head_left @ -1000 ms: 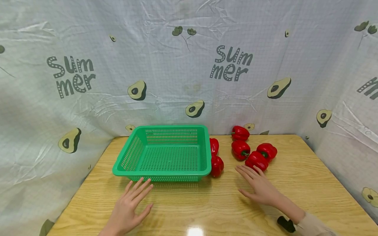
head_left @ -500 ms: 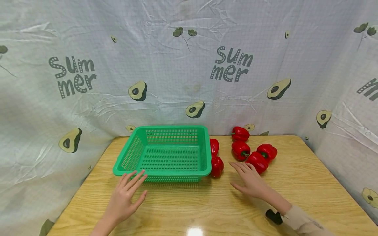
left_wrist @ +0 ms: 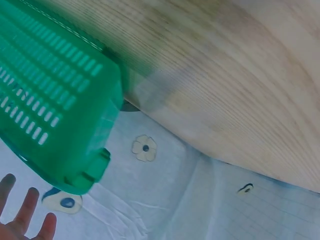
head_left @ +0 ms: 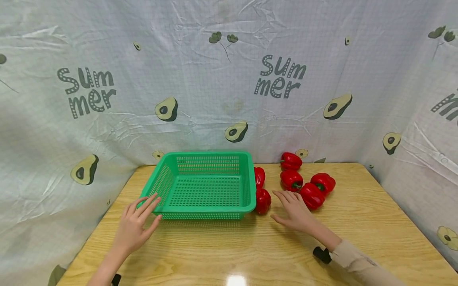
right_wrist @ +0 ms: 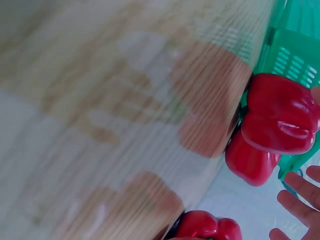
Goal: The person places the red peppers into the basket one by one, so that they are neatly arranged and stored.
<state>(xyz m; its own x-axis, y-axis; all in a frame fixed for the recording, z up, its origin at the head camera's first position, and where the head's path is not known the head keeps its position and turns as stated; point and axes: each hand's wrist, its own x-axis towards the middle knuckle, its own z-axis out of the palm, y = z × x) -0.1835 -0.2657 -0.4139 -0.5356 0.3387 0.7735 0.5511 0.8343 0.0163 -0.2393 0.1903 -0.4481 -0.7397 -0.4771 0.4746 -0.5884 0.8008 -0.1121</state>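
A green plastic basket (head_left: 200, 209) with slotted walls stands on the table, nothing inside it. My left hand (head_left: 134, 226) is spread at its front left corner, fingertips overlapping the rim in the head view. In the left wrist view, three fingertips (left_wrist: 25, 210) show beside the basket's end. My right hand (head_left: 295, 212) hovers with fingers extended, holding nothing, just right of a red bell pepper (head_left: 262, 201) that sits against the basket's right side. Behind that pepper is another red bell pepper (head_left: 259, 177), partly hidden by the basket. Both show close to the fingers in the right wrist view.
Several more red bell peppers lie to the right: one at the back (head_left: 291, 161), one in front of it (head_left: 291, 180), and a touching pair whose nearer pepper (head_left: 312, 196) is beside my right hand. A printed cloth (head_left: 200, 79) hangs behind the wooden table (head_left: 229, 246).
My left hand has moved left and forward to the basket's corner. My right hand has shifted left, towards the pepper beside the basket. Basket and peppers have stayed put.
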